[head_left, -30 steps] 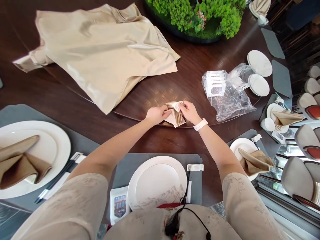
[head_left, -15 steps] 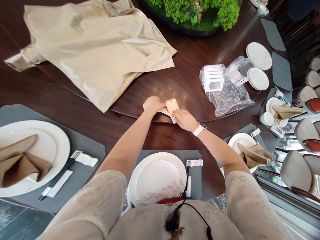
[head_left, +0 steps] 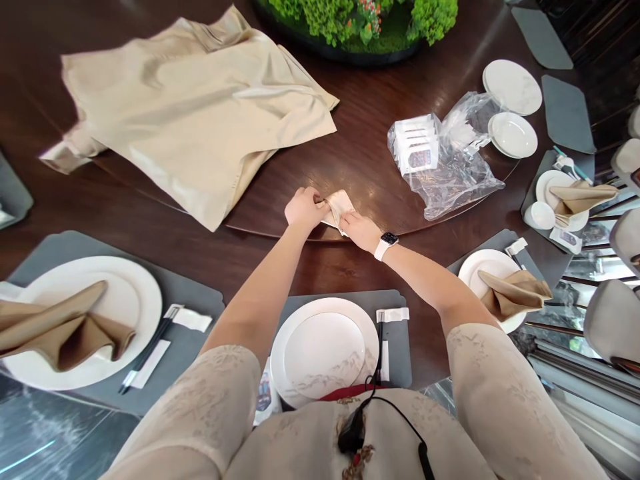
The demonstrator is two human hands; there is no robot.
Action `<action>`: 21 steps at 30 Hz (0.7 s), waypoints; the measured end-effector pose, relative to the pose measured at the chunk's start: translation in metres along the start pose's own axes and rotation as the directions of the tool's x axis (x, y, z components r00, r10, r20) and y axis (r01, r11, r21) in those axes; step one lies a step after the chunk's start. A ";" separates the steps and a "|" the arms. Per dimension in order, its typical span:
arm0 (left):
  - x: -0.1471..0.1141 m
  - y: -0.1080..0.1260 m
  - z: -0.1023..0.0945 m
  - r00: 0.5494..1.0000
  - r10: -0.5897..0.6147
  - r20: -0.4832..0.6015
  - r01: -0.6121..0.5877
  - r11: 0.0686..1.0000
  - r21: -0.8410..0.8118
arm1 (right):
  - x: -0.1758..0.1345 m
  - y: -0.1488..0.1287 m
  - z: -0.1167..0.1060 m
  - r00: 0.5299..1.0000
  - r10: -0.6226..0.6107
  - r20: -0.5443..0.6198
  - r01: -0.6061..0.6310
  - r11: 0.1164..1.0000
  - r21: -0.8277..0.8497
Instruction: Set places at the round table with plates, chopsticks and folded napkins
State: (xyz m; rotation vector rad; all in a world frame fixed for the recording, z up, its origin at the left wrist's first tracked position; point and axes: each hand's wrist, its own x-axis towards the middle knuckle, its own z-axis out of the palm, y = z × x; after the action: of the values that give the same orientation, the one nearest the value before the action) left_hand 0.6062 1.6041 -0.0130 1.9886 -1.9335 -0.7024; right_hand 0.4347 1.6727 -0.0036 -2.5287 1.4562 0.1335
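Between my hands, near the edge of the raised round wooden top, is a small beige folded napkin (head_left: 340,203). My left hand (head_left: 303,209) has its fingers closed on the napkin's left end. At the right side my right hand (head_left: 361,230), with a white-strapped watch on the wrist, grips the napkin's lower edge between thumb and fingers. Parts of the fold are hidden under my fingers. Just below lies a white plate stack (head_left: 325,350) on a grey placemat (head_left: 400,353), without a napkin on it. Black chopsticks (head_left: 380,340) lie beside the plates.
A large beige cloth (head_left: 200,120) spreads over the upper left. Clear plastic bag (head_left: 455,173) with white packets sits at right, near white plates (head_left: 513,87). A green planter (head_left: 340,50) stands behind. Neighbouring settings hold folded brown napkins (head_left: 70,327).
The napkin's upper flap has shifted and now forms a pointed corner between my hands. My hands stay on it. The whole view has tilted and shifted slightly.
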 end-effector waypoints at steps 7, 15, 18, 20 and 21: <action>-0.102 -0.034 -0.008 0.971 0.021 -0.239 -0.107 0.928 -0.356 | -0.021 -0.011 -0.020 0.942 0.329 -0.071 -0.257 0.838 0.481; -0.227 -0.062 0.001 0.892 -0.088 0.442 0.425 0.493 -0.759 | -0.156 -0.096 0.001 0.836 0.312 0.451 -0.350 -0.330 0.877; -0.263 -0.082 -0.007 0.737 0.080 0.672 0.574 0.451 -0.683 | -0.203 -0.134 0.021 0.797 0.296 0.527 -0.368 -0.454 0.811; -0.286 -0.099 -0.008 0.713 0.077 0.697 0.581 0.491 -0.649 | -0.225 -0.157 0.036 0.764 0.324 0.557 -0.362 -0.500 0.787; -0.297 -0.107 -0.007 0.741 0.048 0.670 0.531 0.570 -0.627 | -0.234 -0.168 0.044 0.747 0.343 0.569 -0.358 -0.514 0.779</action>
State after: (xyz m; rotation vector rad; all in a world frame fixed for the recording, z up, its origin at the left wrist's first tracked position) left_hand 0.7051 1.9040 -0.0183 1.4926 -1.1081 -2.1152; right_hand 0.4628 1.9614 0.0218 -0.3540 1.2923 -0.7236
